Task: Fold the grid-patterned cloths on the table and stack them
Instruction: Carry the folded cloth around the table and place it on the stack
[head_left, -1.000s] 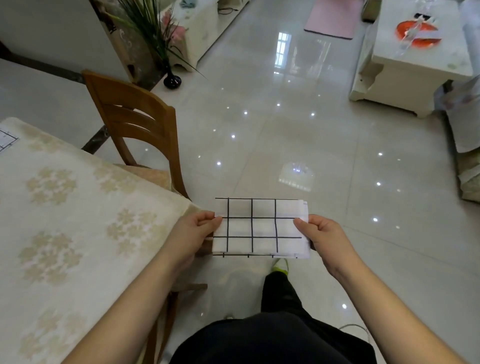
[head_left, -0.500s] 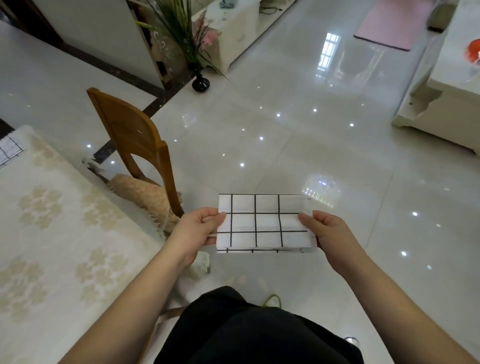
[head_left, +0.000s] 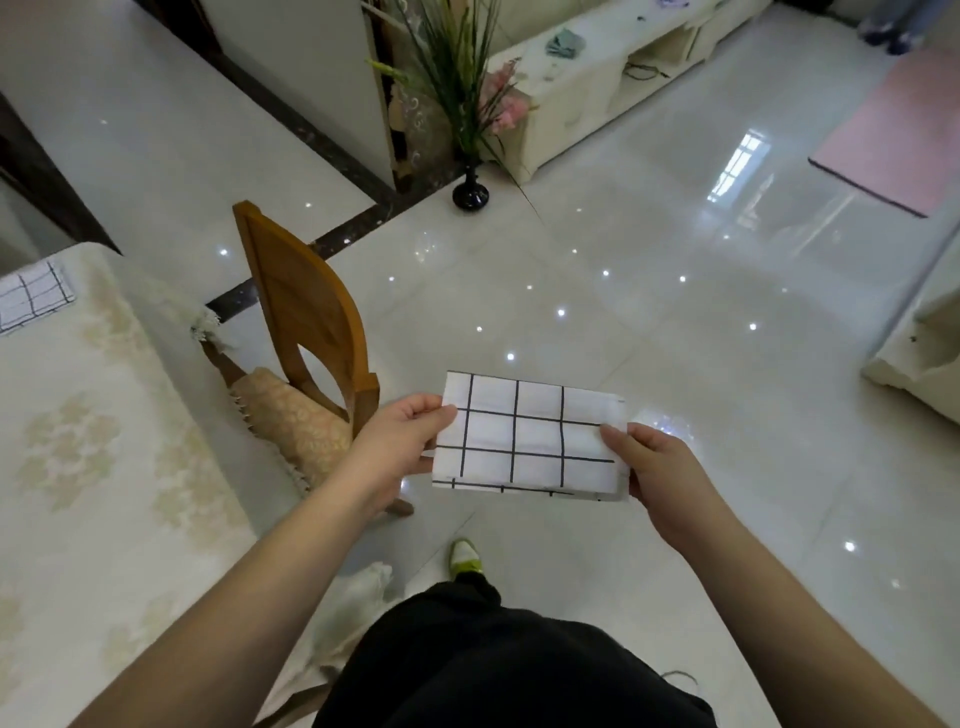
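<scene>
Folded cloth (head_left: 527, 436): held over the floor (head_left: 649, 322) between my left hand (head_left: 400, 441) and right hand (head_left: 657, 470). Table (head_left: 104, 467): to my left, second cloth (head_left: 32, 296) at its far edge. Chair (head_left: 306, 332): between table and held cloth. Vase (head_left: 470, 195): beyond chair.

Bright, glossy floor (head_left: 649, 291) glare, wide-angle edge distortion.

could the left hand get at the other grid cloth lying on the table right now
Probably not yet: the left hand pinches the folded white black-grid cloth with the right hand, and the other grid cloth lies far across the cream floral-clothed table.
</scene>
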